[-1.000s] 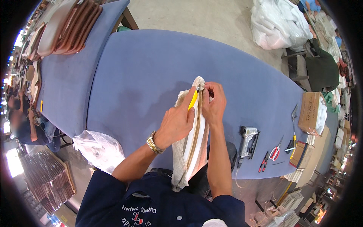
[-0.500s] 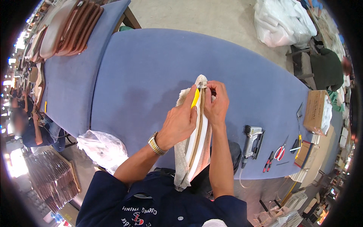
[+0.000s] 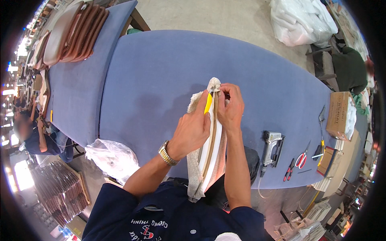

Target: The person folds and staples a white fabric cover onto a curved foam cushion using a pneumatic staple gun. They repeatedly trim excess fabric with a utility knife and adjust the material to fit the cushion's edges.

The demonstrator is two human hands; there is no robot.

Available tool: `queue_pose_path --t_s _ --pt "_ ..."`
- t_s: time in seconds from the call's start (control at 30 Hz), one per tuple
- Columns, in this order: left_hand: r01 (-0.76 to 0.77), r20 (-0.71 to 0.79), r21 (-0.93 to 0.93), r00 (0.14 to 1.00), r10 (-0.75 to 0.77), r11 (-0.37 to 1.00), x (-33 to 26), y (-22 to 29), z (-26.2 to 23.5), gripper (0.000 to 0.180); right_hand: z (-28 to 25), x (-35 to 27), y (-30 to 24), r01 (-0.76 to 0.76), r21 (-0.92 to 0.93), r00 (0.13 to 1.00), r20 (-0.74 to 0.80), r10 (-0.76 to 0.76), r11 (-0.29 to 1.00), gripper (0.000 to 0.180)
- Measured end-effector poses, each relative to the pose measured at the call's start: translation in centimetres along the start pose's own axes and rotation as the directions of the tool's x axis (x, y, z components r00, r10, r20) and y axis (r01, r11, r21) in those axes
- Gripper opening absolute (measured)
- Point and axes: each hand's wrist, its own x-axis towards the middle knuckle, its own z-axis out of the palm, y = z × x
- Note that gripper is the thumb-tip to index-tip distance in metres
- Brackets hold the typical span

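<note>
— Blue padded table [image 3: 161, 80] spreads before us, with a staple gun [image 3: 272, 146] and red-handled scissors [image 3: 300, 159] at its near right edge.

— And the curved seat panel [image 3: 213, 154]?

— We hold it on edge above the table's near side, its long axis running from our chest to the far tip, cream fabric [image 3: 196, 168] hanging off its left face.

— Hands?

— Both at the far end. Our left hand [image 3: 193, 130] is closed round a yellow tool [image 3: 208, 103], probably a blade; our right hand [image 3: 230, 109] pinches the fabric at the tip, just right of the edge.
</note>
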Motion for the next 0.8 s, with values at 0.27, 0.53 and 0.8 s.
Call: queue_pose_path --t_s 0.27,0.53,0.8 --pt "0.023 0.023 0.002 0.999 -0.024 1.0 0.4 0.1 -0.2 0.064 0.1 0.0 0.2 0.0 -0.024 1.0 0.015 0.0 1.0 0.012" --pt "0.033 0.022 0.0 0.999 -0.033 0.999 0.6 0.1 -0.3 0.065 0.2 0.1 0.0 -0.01 -0.013 1.0 0.014 0.01 1.0 0.012" --pt "0.01 -0.015 -0.033 1.0 -0.01 0.999 -0.6 -0.4 -0.5 0.065 0.3 0.0 0.1 0.0 -0.002 1.0 0.01 0.0 1.0 0.012"
